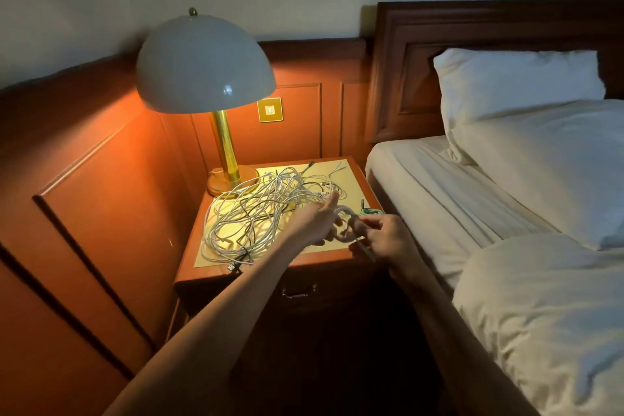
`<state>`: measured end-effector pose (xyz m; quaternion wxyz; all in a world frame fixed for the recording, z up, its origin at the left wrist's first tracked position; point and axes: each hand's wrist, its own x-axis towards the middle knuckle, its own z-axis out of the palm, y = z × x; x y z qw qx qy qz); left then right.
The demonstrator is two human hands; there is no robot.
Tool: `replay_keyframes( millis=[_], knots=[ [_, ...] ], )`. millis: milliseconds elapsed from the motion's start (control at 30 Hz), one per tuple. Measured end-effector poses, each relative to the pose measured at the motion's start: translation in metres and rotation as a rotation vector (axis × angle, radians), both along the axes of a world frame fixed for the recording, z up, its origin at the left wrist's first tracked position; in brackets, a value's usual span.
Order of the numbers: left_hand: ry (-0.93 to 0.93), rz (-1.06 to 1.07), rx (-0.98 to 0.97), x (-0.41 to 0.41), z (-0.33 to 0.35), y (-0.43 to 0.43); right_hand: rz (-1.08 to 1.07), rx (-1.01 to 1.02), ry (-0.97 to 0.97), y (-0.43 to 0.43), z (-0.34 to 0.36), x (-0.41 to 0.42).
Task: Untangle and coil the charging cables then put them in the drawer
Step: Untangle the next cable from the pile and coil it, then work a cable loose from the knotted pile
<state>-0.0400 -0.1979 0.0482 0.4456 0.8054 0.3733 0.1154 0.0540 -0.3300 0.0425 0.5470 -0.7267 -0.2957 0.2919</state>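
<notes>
A big tangle of white and grey charging cables [260,209] covers the nightstand top [354,179]. Over the front right part of it, both hands work on a small white cable coil [345,224]. My left hand [317,219] holds the coil's left side with the fingers stretched forward. My right hand [381,236] pinches the coil's right side, and a loose cable end hangs below it. A coiled green cable [371,212] lies just behind my right hand. The drawer [299,290] under the top is closed, its metal handle showing.
A domed lamp [206,71] on a brass stem stands at the nightstand's back left. Wood panelling with a wall switch [269,109] runs behind. The bed [506,213] with white pillows and duvet lies close on the right.
</notes>
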Motion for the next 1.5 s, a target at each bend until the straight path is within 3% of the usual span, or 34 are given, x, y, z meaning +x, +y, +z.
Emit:
replay_keyframes(
  millis=[133, 200, 433, 600, 733, 900, 1100, 1167, 1267, 1367, 1500],
  knots=[
    [0.150, 0.003, 0.175, 0.022, -0.004, 0.041, -0.094, -0.002, 0.009, 0.040, -0.002, 0.084],
    [0.162, 0.024, 0.143, 0.028, -0.015, 0.067, -0.152, -0.045, 0.044, 0.076, -0.009, 0.134],
    [0.222, 0.063, 0.196, 0.046, -0.057, 0.110, -0.122, -0.448, 0.062, 0.192, -0.064, 0.247],
    [0.263, 0.090, 0.187, 0.059, -0.085, 0.119, -0.099, -0.673, -0.113, 0.216, -0.087, 0.241],
    [0.273, 0.105, 0.179, 0.069, -0.098, 0.120, -0.182, -0.664, -0.313, 0.213, -0.087, 0.228],
    [0.332, 0.107, 0.344, 0.075, -0.110, 0.115, -0.157, -0.572, -0.307, 0.213, -0.096, 0.223],
    [0.275, 0.135, 0.447, 0.073, -0.114, 0.108, -0.048, -0.751, -0.712, 0.200, -0.087, 0.209],
    [0.178, 0.135, 0.340, 0.066, -0.106, 0.112, -0.009, -0.649, -0.765, 0.194, -0.080, 0.207],
    [-0.006, 0.133, 0.186, 0.049, -0.083, 0.119, 0.039, -0.262, -0.716, 0.184, -0.071, 0.193],
    [-0.142, 0.102, 0.216, 0.024, -0.058, 0.121, 0.178, -0.053, -0.683, 0.167, -0.054, 0.158],
    [-0.355, 0.078, 0.352, 0.002, -0.030, 0.124, 0.330, 0.064, -0.546, 0.145, -0.030, 0.108]
  ],
)
